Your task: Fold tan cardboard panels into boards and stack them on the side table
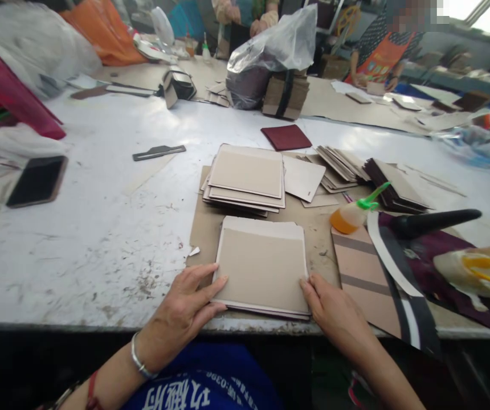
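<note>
Lying at the table's front edge is a beige rectangular panel (264,265), with a pale strip along its far side and a dark layer showing beneath its near edge. My left hand (189,299) rests against the panel's left side, fingers spread and their tips on its border. With the thumb on top, my right hand (333,304) grips the panel's right edge; its other fingers are mostly hidden. Just beyond sits a stack of similar beige panels (247,171). Under both lies a brown board (200,228).
To the right are a bottle of amber liquid with a green nozzle (347,217), a striped brown piece (367,279) and a dark-handled tool (437,222). A phone (37,180) lies left; a grey template (158,152) and maroon piece (286,137) lie farther back. Other people work beyond.
</note>
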Action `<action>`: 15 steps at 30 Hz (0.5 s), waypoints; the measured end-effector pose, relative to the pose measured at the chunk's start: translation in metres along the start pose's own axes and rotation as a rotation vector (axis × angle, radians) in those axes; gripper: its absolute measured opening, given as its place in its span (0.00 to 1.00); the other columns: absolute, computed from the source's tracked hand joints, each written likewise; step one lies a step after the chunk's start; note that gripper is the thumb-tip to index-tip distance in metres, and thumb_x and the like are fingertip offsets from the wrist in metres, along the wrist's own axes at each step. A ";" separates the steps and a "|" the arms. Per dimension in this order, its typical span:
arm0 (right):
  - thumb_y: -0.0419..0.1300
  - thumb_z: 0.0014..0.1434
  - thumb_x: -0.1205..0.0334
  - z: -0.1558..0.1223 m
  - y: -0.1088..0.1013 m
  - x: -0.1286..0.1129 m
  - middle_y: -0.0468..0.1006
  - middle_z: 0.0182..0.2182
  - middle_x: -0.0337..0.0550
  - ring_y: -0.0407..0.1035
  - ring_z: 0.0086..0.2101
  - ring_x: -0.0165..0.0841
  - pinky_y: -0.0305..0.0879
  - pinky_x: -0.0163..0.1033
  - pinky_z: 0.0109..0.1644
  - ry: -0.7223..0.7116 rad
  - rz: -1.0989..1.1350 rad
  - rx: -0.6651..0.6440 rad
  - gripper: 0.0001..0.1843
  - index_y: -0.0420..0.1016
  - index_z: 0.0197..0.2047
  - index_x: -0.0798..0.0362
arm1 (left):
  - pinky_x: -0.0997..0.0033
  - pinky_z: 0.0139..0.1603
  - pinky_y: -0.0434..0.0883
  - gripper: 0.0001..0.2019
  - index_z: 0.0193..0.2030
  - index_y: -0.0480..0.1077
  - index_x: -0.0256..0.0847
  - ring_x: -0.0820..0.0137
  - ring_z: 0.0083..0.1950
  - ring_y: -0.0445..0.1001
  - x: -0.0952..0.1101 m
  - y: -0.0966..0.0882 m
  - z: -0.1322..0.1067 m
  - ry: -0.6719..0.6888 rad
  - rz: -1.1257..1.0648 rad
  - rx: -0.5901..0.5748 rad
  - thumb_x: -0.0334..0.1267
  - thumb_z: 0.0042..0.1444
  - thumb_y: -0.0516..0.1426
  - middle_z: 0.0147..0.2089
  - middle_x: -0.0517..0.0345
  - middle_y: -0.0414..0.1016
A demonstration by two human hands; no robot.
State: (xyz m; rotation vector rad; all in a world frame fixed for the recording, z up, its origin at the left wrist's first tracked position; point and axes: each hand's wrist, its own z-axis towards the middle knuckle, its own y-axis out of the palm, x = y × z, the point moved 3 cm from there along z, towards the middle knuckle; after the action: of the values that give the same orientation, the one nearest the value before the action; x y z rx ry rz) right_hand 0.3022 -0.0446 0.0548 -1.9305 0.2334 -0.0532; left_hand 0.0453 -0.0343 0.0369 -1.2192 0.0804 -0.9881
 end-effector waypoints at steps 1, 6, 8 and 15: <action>0.41 0.63 0.58 0.001 0.001 0.001 0.73 0.27 0.45 0.70 0.30 0.38 0.50 0.36 0.29 0.006 -0.004 -0.010 0.12 0.61 0.34 0.52 | 0.56 0.52 0.65 0.16 0.52 0.62 0.40 0.61 0.54 0.59 0.000 0.000 0.000 -0.006 -0.001 -0.002 0.37 0.57 0.52 0.54 0.47 0.57; 0.40 0.62 0.56 0.006 0.008 0.007 0.74 0.27 0.46 0.70 0.30 0.40 0.51 0.36 0.28 -0.007 0.010 -0.008 0.13 0.62 0.35 0.50 | 0.54 0.52 0.64 0.15 0.51 0.64 0.37 0.61 0.54 0.58 0.001 -0.001 -0.001 -0.037 0.003 0.001 0.37 0.57 0.53 0.53 0.45 0.59; 0.40 0.62 0.56 0.006 0.008 0.008 0.74 0.26 0.45 0.70 0.29 0.40 0.51 0.36 0.27 -0.004 0.003 -0.010 0.13 0.62 0.34 0.50 | 0.54 0.52 0.63 0.15 0.51 0.64 0.37 0.60 0.54 0.59 0.002 -0.002 -0.001 -0.038 0.005 0.007 0.37 0.57 0.53 0.53 0.45 0.59; 0.41 0.63 0.59 0.004 0.002 0.003 0.73 0.25 0.45 0.70 0.29 0.38 0.52 0.35 0.29 -0.016 -0.001 -0.005 0.13 0.62 0.32 0.52 | 0.55 0.52 0.65 0.16 0.52 0.63 0.41 0.61 0.53 0.60 0.001 -0.001 -0.003 -0.040 -0.004 0.003 0.37 0.57 0.52 0.54 0.47 0.60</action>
State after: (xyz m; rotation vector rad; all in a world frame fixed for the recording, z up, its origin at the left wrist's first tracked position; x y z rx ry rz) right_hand 0.3053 -0.0427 0.0510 -1.9355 0.2222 -0.0371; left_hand 0.0441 -0.0372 0.0370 -1.2360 0.0450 -0.9671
